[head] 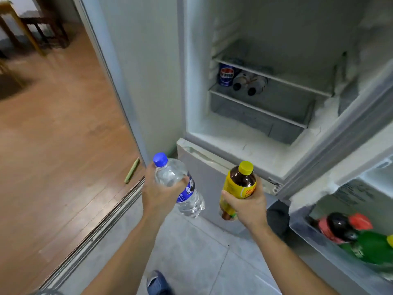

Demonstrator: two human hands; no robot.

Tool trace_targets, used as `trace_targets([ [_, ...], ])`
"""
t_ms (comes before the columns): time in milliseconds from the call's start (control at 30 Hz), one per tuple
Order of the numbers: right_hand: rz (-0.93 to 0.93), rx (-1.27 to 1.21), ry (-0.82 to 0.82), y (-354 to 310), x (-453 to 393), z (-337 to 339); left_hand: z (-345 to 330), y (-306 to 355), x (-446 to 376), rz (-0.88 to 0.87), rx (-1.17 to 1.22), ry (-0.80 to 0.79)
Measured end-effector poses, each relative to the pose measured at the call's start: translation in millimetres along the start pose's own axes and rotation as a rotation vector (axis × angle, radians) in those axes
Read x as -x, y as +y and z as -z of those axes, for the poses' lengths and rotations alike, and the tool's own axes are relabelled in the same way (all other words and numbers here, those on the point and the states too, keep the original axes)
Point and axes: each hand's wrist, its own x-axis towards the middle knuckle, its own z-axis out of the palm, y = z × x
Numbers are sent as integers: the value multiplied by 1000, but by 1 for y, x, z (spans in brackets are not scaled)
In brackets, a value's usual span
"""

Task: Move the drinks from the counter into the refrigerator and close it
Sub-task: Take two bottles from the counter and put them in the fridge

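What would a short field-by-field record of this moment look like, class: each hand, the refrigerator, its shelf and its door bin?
left hand: grips a clear water bottle with a blue cap
right hand: grips a yellow-labelled bottle of dark drink, yellow cap
refrigerator: open
shelf: below it, a blue can standing beside two bottles lying down
door bin: holds dark, red and green bottles
task state: both held bottles are outside the refrigerator

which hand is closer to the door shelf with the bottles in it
Right. The right hand, gripping the yellow bottle, is just left of the door shelf. The left hand, gripping the water bottle, is farther left.
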Motion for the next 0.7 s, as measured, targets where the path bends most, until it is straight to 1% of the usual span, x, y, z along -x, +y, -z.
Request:
trace_targets([
  [133,-27,17,210,-18,-24,-23,-15,26,-67,-102,-4,-140],
  [233,-45,24,323,-29,-43,-28,-35,48,-108,-165,0,-278],
  [400,-57,48,415,-35,-70,-26,-77,76,-142,-248,-2,-377],
  [533,-53,48,435,-38,-108,-17,-118,97,-161,-345,-41,-457],
  [700,-118,48,471,-42,-159,-10,-158,123,-185,-405,-103,-485],
])
